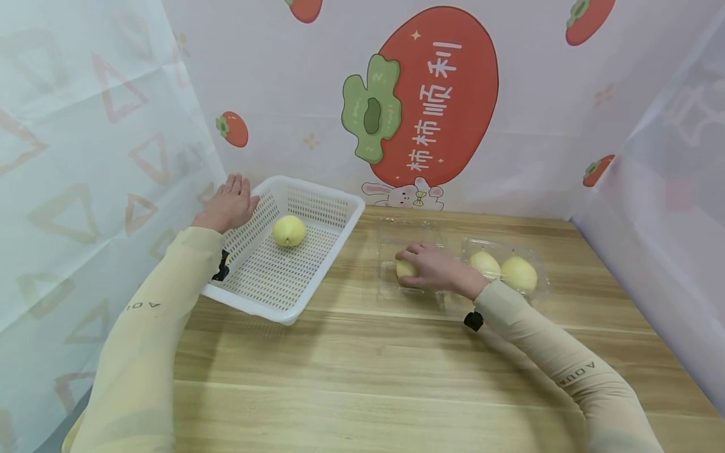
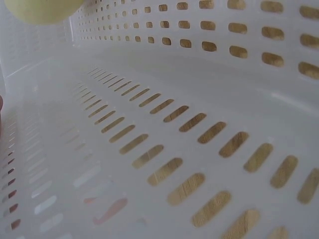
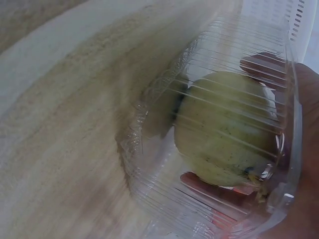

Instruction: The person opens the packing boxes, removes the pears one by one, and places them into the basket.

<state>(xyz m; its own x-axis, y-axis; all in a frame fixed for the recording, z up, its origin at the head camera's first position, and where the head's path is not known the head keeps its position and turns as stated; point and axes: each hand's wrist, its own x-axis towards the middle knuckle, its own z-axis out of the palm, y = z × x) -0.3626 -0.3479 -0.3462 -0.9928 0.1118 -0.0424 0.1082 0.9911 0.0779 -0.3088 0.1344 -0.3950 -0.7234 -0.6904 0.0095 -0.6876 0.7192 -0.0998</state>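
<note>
At the far left my left hand (image 1: pixel 229 204) lies with fingers extended at the left rim of a white perforated plastic basket (image 1: pixel 344 242). One pale yellow pear (image 1: pixel 289 231) sits inside that basket; its edge also shows at the top of the left wrist view. My right hand (image 1: pixel 433 267) reaches into a clear plastic box (image 1: pixel 391 286) and grips another pear (image 3: pixel 222 127). In the right wrist view, thumb and fingers are on opposite sides of this pear, seen through the ribbed clear wall. The palm is hidden.
Right of my right hand, two pears, a left one (image 1: pixel 484 264) and a right one (image 1: pixel 519 274), lie in clear plastic packaging (image 1: pixel 542 283). The wooden table (image 1: pixel 368 377) meets printed sheets at the back and both sides.
</note>
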